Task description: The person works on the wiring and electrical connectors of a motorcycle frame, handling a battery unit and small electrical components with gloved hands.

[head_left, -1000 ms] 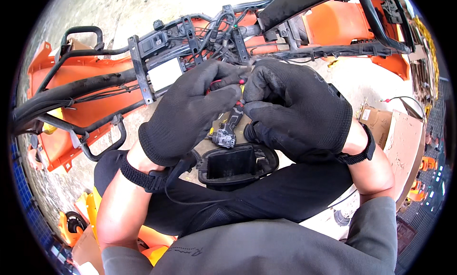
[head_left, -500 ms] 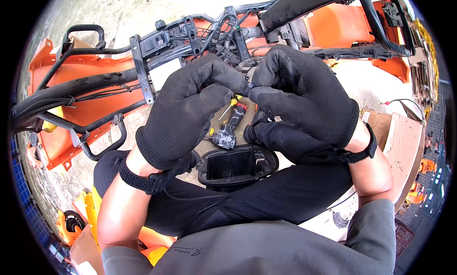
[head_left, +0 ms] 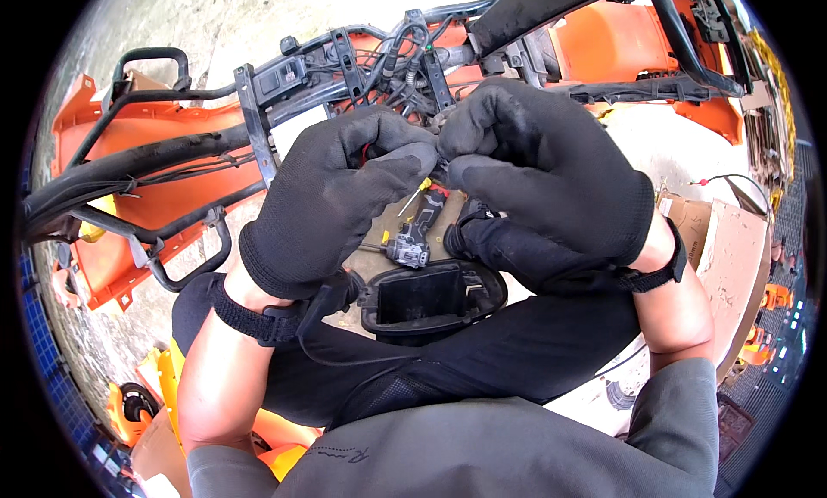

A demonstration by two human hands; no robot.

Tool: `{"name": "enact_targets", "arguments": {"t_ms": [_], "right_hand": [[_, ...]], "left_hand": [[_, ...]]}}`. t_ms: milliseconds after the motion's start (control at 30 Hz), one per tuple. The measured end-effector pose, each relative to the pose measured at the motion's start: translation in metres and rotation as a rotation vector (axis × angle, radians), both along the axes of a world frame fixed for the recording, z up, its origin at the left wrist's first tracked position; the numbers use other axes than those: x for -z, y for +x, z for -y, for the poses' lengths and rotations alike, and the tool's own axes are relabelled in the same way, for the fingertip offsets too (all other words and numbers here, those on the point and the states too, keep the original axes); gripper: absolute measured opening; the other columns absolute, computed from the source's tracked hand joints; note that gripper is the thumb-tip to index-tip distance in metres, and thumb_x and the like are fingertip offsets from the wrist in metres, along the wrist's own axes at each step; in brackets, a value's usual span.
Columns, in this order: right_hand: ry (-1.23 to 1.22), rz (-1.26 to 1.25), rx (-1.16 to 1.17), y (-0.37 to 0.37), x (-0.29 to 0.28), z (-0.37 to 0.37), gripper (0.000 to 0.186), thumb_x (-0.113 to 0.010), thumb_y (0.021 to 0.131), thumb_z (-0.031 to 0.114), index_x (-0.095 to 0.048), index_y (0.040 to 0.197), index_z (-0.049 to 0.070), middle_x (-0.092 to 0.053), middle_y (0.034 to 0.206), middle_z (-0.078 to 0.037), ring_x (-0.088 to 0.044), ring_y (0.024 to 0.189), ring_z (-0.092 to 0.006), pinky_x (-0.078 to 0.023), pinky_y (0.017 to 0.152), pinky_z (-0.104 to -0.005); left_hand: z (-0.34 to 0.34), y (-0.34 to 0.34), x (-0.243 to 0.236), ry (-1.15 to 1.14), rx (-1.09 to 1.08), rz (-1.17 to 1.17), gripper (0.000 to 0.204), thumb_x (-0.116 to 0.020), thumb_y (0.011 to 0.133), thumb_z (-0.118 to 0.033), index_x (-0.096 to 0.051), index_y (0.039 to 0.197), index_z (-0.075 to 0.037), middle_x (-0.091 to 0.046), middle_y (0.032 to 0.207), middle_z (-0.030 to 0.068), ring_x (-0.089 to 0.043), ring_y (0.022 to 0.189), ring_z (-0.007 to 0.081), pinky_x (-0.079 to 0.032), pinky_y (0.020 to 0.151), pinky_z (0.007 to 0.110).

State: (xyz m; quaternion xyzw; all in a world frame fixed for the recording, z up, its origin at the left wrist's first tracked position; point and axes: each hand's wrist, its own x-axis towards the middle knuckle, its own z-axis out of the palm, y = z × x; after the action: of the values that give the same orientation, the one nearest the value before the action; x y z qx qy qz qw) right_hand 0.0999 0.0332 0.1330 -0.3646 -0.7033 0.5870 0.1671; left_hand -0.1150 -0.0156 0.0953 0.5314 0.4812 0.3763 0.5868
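Observation:
Both hands wear black gloves and meet in front of the vehicle frame. My left hand [head_left: 332,188] is closed in a pinch, thumb against the forefinger. Opposite it, my right hand [head_left: 556,175] pinches too, its fingertips close to the left ones. Something small and dark sits between the fingertips, mostly hidden by the gloves, so its kind cannot be made out. A bit of red shows behind the left thumb. Below the hands lie a grey and black cordless power tool [head_left: 415,235] and a yellow-handled screwdriver [head_left: 424,185].
A black tubular vehicle frame [head_left: 146,158] with bundled wiring [head_left: 401,63] stretches across the far side, over orange body panels [head_left: 607,46]. Between my legs stands an open black plastic box [head_left: 370,313]. Cardboard [head_left: 732,248] lies at the right.
Both hands have shifted slightly left, and the left fingertips have turned a little. The small dark piece, visible between the fingertips before, is now mostly covered.

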Motion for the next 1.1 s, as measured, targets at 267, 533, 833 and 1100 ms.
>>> {"name": "enact_targets", "arguments": {"t_ms": [267,533,833,1100], "right_hand": [[-0.03,0.063,-0.014,0.001,-0.004,-0.004,0.017,-0.059,0.089,0.001,-0.059,0.106,0.0,-0.061,0.092,-0.001,-0.056,0.082,-0.0046,-0.047,0.073,-0.0217],[-0.064,0.048,-0.009,-0.002,-0.004,-0.004,0.018,-0.057,0.091,0.003,-0.059,0.108,-0.002,-0.062,0.088,-0.002,-0.059,0.078,-0.0065,-0.05,0.072,-0.0231],[-0.123,0.046,-0.011,-0.002,-0.006,-0.005,0.02,-0.053,0.093,0.003,-0.059,0.111,-0.002,-0.066,0.092,-0.006,-0.062,0.079,-0.0085,-0.052,0.072,-0.0234],[-0.111,-0.015,-0.032,-0.001,-0.001,-0.004,0.023,-0.057,0.091,0.003,-0.059,0.113,-0.002,-0.065,0.099,-0.007,-0.063,0.085,-0.0109,-0.053,0.078,-0.0265]], "left_hand": [[-0.002,0.002,-0.002,-0.101,0.003,0.084,0.023,-0.06,0.09,-0.023,-0.066,0.099,-0.002,-0.061,0.082,-0.0004,-0.053,0.074,0.0069,-0.044,0.069,0.023],[-0.003,0.001,-0.003,-0.031,-0.007,0.009,0.021,-0.063,0.091,-0.019,-0.068,0.094,0.002,-0.068,0.087,0.0058,-0.059,0.081,0.0096,-0.048,0.076,0.026],[-0.001,0.002,-0.001,0.022,-0.022,-0.011,0.021,-0.063,0.089,-0.019,-0.068,0.092,0.001,-0.069,0.084,0.0073,-0.062,0.08,0.0124,-0.049,0.077,0.027],[-0.003,0.0,-0.001,-0.015,-0.011,-0.016,0.022,-0.063,0.088,-0.019,-0.069,0.092,0.001,-0.068,0.083,0.0059,-0.062,0.08,0.0119,-0.048,0.076,0.027]]}}
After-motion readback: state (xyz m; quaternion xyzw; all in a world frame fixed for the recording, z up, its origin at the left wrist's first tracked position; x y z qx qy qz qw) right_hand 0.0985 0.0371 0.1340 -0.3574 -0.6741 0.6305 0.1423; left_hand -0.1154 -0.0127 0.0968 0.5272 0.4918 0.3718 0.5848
